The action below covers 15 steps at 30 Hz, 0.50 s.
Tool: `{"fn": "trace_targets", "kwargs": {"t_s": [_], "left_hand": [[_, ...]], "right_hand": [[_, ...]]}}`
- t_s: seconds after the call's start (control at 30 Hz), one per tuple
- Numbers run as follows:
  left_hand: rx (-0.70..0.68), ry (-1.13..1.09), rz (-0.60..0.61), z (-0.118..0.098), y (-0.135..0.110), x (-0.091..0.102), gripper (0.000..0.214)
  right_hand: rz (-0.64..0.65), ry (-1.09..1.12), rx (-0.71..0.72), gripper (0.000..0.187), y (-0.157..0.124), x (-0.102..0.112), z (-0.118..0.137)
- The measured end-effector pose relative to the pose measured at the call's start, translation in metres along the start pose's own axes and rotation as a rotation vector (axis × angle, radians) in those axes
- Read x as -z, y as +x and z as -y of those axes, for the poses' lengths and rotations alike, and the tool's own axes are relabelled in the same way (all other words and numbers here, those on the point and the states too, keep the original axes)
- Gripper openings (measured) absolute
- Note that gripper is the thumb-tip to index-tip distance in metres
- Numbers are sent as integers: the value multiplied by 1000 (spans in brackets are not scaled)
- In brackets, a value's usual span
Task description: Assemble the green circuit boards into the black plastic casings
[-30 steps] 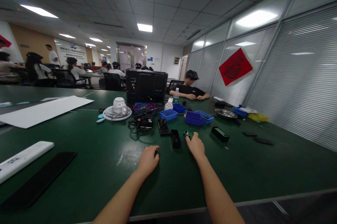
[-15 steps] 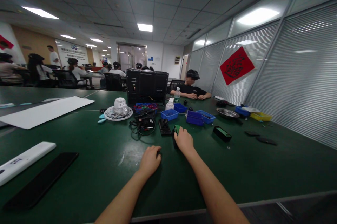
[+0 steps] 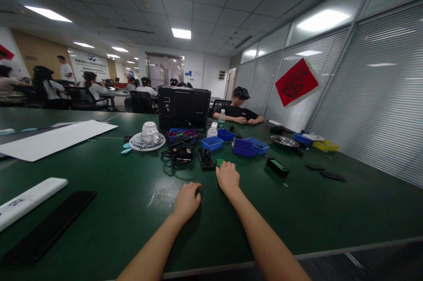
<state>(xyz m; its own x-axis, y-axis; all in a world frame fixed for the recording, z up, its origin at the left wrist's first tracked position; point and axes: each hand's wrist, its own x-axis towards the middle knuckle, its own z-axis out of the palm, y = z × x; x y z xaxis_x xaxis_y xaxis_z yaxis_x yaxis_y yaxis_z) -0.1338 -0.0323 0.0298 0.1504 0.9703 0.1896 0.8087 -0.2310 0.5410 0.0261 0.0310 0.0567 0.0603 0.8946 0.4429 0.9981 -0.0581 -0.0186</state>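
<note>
My right hand (image 3: 228,177) is closed over a small green-topped black box (image 3: 220,163), and most of it is hidden under the fingers. To its left, my left hand (image 3: 187,201) rests on the green tabletop with fingers loosely bent and a gap between thumb and forefinger; no object shows in it. Just beyond the right hand stands a black device with a round knob-like part (image 3: 206,160). A similar black box with a green top (image 3: 277,168) lies to the right, apart from both hands.
Blue bins (image 3: 212,143), a tangle of black cables (image 3: 178,156), a white fan (image 3: 147,139) and a black monitor-like panel (image 3: 184,108) stand farther back. A metal bowl (image 3: 284,142) is at right. White (image 3: 31,201) and black (image 3: 49,226) long pieces lie left. A person (image 3: 239,107) sits opposite.
My right hand has flattened slightly over the green-topped box, covering more of it. The left hand stays in place. The whole view has shifted a little.
</note>
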Motion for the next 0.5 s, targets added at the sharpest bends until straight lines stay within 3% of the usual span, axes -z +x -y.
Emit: {"fn": "trace_targets", "kwargs": {"t_s": [0.17,0.5], "left_hand": [[-2,0,-10,0,0,-1,37],[-54,-2,-38,6,1,-4,35]], "right_hand": [[87,18,-23,56,-6,-6,-2],[241,50,-6,52,-8,-14,-10]]}}
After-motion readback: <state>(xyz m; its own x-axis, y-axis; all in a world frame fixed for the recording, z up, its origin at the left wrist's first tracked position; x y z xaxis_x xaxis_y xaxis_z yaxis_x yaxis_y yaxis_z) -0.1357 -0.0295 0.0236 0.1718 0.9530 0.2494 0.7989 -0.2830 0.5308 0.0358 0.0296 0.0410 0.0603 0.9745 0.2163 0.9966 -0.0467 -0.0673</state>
